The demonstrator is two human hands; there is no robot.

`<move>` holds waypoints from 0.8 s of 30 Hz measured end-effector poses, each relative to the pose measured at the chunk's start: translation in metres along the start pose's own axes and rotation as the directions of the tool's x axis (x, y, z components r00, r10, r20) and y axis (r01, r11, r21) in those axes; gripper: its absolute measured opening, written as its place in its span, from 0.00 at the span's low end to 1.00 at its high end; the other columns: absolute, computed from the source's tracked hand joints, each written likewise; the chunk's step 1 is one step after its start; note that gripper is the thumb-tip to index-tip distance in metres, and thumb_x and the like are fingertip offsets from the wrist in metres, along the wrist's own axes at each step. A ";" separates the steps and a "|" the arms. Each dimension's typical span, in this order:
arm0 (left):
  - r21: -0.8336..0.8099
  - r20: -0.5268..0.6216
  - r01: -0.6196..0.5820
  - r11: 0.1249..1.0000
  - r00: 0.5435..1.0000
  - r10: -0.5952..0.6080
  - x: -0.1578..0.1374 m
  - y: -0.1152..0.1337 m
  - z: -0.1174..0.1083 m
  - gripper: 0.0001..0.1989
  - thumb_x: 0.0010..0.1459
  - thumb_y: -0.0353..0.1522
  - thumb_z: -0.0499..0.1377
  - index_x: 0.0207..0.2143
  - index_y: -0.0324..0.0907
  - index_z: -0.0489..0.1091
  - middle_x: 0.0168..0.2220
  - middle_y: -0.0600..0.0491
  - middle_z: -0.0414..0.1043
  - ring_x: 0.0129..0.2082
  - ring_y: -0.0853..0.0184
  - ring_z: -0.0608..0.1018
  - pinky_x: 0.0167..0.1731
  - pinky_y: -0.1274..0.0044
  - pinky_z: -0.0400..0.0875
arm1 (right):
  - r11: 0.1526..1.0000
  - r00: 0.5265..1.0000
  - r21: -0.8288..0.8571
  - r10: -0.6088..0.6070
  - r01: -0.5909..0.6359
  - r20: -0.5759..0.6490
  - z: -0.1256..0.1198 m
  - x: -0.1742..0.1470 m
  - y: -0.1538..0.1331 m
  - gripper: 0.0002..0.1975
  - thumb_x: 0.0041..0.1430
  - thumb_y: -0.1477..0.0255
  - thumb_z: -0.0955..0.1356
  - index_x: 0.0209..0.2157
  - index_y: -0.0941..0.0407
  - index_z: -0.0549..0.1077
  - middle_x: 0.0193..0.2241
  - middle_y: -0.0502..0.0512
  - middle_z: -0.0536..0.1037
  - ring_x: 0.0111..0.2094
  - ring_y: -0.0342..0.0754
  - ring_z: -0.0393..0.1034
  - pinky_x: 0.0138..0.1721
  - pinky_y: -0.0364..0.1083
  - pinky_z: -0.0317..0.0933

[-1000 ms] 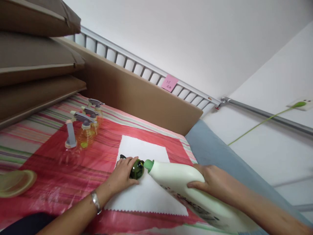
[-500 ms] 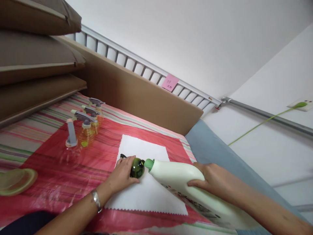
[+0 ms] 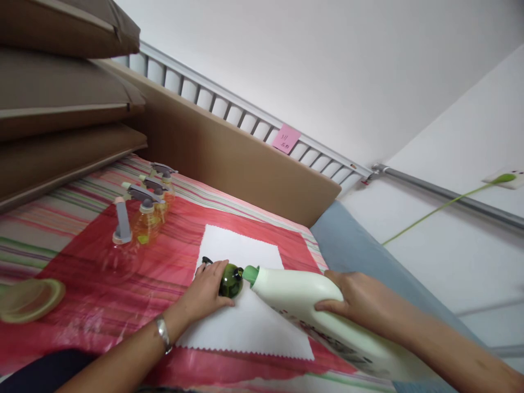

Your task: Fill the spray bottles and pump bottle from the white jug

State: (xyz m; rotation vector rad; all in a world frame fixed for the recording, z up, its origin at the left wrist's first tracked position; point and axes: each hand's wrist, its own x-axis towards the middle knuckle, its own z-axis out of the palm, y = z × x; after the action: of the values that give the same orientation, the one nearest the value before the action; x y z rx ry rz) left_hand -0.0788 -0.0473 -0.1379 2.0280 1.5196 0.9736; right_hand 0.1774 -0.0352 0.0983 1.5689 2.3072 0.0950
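My left hand [image 3: 208, 290] is closed around a small dark green bottle [image 3: 231, 281] above a white zigzag-edged cloth [image 3: 257, 330]. A dark part of that bottle shows beyond my fingers on the left. In my right hand [image 3: 352, 297] is a large pale green bottle [image 3: 297, 289], tilted with its green spout [image 3: 250, 274] pointing left. The spout meets the mouth of the dark green bottle, or lies very close to it. Whether liquid is flowing cannot be made out. The far end of the large bottle is partly hidden by my right forearm.
Several clear spray bottles [image 3: 146, 221], some with yellow liquid, stand left on the red plastic sheet [image 3: 159, 316]. A round yellowish lid [image 3: 31, 300] lies at the left edge. Stacked brown cushions [image 3: 65, 87], a brown board [image 3: 229, 142] and a white radiator [image 3: 204, 98] are behind.
Both hands and both bottles hold almost the same pose, spout against the small bottle's mouth. The whole view has shifted very slightly.
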 end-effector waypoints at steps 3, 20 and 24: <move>-0.001 0.001 0.000 1.000 1.000 0.000 0.000 0.001 -0.001 0.45 0.39 0.44 0.66 0.57 0.44 0.50 0.56 0.43 0.60 0.56 0.54 0.62 0.54 0.63 0.50 | 1.000 1.000 -0.012 -0.010 0.010 0.020 0.001 0.001 0.001 0.21 0.49 0.50 0.64 0.34 0.53 0.71 0.33 0.59 0.77 0.33 0.58 0.71 0.30 0.49 0.60; 0.006 0.018 0.014 1.000 1.000 -0.014 0.001 0.001 -0.001 0.45 0.39 0.44 0.66 0.57 0.44 0.50 0.56 0.43 0.60 0.56 0.54 0.62 0.55 0.61 0.48 | 1.000 0.999 -0.007 -0.027 0.027 0.017 -0.003 0.000 -0.001 0.21 0.50 0.51 0.64 0.34 0.54 0.71 0.32 0.59 0.78 0.33 0.57 0.71 0.30 0.48 0.59; 0.015 0.018 0.019 1.000 1.000 -0.019 0.001 0.000 0.001 0.45 0.39 0.44 0.66 0.57 0.43 0.49 0.56 0.43 0.60 0.56 0.54 0.61 0.55 0.60 0.48 | 0.999 0.999 -0.016 -0.039 0.039 0.021 -0.003 0.001 -0.001 0.22 0.50 0.50 0.64 0.34 0.54 0.71 0.33 0.59 0.78 0.34 0.57 0.71 0.30 0.48 0.60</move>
State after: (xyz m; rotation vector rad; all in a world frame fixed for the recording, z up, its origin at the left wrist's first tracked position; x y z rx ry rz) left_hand -0.0782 -0.0464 -0.1383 2.0231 1.5384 0.9373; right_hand 0.1754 -0.0343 0.1011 1.5091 2.3147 0.0872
